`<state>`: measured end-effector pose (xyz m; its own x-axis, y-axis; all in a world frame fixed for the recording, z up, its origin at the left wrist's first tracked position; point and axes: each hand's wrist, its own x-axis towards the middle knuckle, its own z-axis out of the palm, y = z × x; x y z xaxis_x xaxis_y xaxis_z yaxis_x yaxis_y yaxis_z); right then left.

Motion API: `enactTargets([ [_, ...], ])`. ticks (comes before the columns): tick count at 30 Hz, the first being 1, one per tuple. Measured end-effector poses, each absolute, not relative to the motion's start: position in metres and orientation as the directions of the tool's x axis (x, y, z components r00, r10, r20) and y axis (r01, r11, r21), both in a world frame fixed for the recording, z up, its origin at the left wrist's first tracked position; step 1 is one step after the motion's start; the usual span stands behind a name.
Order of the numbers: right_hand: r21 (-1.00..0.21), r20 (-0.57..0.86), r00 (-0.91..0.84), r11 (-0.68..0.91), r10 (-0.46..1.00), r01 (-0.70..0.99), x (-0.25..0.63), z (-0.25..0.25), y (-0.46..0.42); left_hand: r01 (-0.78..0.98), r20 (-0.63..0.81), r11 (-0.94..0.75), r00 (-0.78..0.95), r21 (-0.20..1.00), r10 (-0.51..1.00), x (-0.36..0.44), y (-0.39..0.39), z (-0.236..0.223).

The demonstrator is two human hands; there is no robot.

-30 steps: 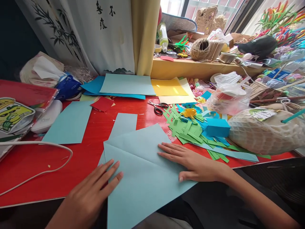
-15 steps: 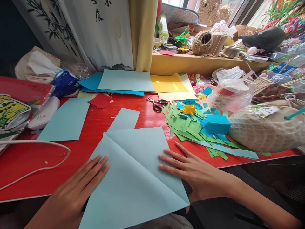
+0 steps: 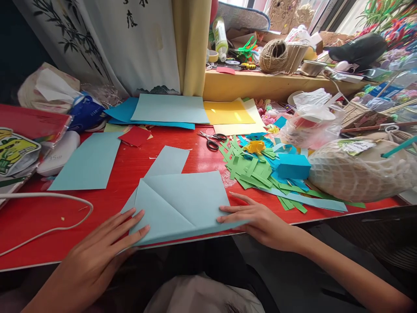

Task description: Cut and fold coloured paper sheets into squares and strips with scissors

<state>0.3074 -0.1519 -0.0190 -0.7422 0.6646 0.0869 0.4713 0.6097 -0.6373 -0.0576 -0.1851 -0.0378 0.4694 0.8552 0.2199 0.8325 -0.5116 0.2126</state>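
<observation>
A light blue sheet of paper (image 3: 182, 195) with a diagonal crease lies at the front of the red table, its near edge bent. My left hand (image 3: 107, 243) holds its left side, fingers stretched over the top and thumb low at the near edge. On the right, my right hand (image 3: 257, 219) grips the paper's side, fingers on top and thumb partly hidden. A smaller light blue piece (image 3: 171, 161) pokes out beyond the sheet's far edge. Black-handled scissors (image 3: 213, 141) lie farther back.
Green paper strips (image 3: 250, 169) and a blue paper box (image 3: 293, 166) lie to the right, beside a netted bundle (image 3: 358, 169). Another light blue sheet (image 3: 87, 161) and a white cable (image 3: 78, 200) are at left. Stacked coloured paper (image 3: 171, 108) lies at the back.
The near part of the sheet, which reached over my lap, has been drawn up and bent at the table edge. My right hand has shifted from lying flat to gripping the side.
</observation>
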Motion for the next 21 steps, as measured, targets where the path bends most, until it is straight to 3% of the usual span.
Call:
enactTargets([
  [3, -0.763, 0.064, -0.551, 0.397, 0.832, 0.510, 0.300, -0.019, -0.148, 0.829, 0.231, -0.480, 0.427, 0.286, 0.874, -0.053, -0.176, -0.029],
  [7, -0.848, -0.032, -0.339, 0.154, 0.940, 0.507, 0.291, -0.024, -0.141, 0.919, 0.223, -0.264, 0.203, 0.293, 0.953, -0.042, -0.162, -0.023],
  [12, -0.840, -0.012, -0.219, 0.109, 0.976, 0.531, 0.281, -0.026, -0.132, 0.955, 0.099, -0.068, 0.040, 0.290, 0.994, -0.025, -0.149, -0.019],
  [16, -0.730, 0.070, -0.181, 0.174, 0.981, 0.661, 0.275, -0.025, -0.127, 0.968, 0.078, -0.082, 0.065, 0.239, 0.995, -0.013, -0.142, -0.010],
  [21, -0.423, 0.231, -0.163, 0.250, 0.959, 0.871, 0.268, -0.033, -0.123, 0.982, -0.028, -0.024, 0.030, 0.185, 0.999, -0.009, -0.132, -0.002],
])
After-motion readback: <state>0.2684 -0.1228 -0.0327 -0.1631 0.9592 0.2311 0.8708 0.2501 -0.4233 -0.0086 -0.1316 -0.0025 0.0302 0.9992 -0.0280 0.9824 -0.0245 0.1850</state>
